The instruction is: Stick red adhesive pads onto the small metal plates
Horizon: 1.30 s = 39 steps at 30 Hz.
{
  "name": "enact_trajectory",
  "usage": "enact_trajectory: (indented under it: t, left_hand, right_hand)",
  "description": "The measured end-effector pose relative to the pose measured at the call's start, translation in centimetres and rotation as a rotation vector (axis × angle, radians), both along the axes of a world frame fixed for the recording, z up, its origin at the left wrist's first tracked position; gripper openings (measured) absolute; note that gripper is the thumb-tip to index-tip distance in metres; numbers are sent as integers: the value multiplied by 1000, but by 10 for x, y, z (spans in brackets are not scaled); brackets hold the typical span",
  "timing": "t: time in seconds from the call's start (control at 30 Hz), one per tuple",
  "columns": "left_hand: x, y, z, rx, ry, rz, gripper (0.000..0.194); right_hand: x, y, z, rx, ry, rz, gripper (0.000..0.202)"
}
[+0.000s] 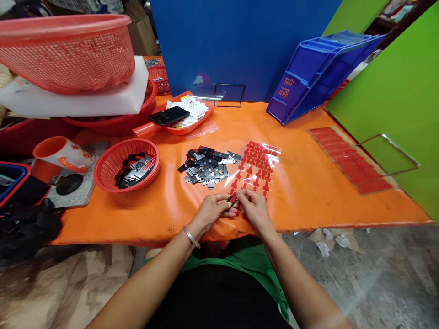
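1. Left hand (211, 210) pinches a black piece (232, 204), apparently to steady it; right hand (255, 209) bunches fingers nearly closed beside it, any grip unclear.
2. Red sticker sheet (258, 159) and loose pieces (207, 171) lie just beyond both, likely for short reach.

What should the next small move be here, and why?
Probably press the red patch along the small dark piece with the right hand. The left hand holds the piece, red shows on its face, and the right hand is at its far end; whether the patch lies flat is too small to tell.
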<state>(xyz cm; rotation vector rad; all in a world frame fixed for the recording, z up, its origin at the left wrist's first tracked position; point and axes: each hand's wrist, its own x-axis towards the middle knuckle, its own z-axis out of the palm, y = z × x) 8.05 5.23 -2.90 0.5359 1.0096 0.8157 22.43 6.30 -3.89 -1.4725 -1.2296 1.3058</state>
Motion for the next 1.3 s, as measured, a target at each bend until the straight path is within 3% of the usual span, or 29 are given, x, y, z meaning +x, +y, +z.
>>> enact_trajectory:
  t: [0.4, 0.67, 0.83, 0.93, 1.07, 1.13, 1.2, 1.3]
  left_hand:
    - [-4, -2, 0, 57, -95, -87, 37]
    - [9, -3, 7, -42, 73, 57, 25]
    - [-15, -1, 30, 155, 51, 163, 35]
    - [-60, 13, 46, 400, 329, 381, 37]
    - [-140, 32, 54, 643, 1002, 587, 29]
    - [-171, 36, 55, 680, 1328, 566, 26]
    - [-186, 36, 54, 712, 1545, 496, 25]
    - [-178, 35, 51, 801, 1678, 388, 24]
  right_hand:
    - [-1, 2, -7, 48, -53, 11, 38]
    - [-2, 2, -5, -74, 93, -134, 51]
    - [-2, 0, -6, -55, 73, -112, 52]
    - [-3, -1, -6, -50, 46, -110, 51]
    - [-3, -3, -7, -33, 28, -88, 48]
    - [-3, -2, -9, -21, 6, -80, 47]
    - [-3, -1, -11, -13, -25, -76, 47]
    - [-2, 0, -13, 12, -66, -60, 47]
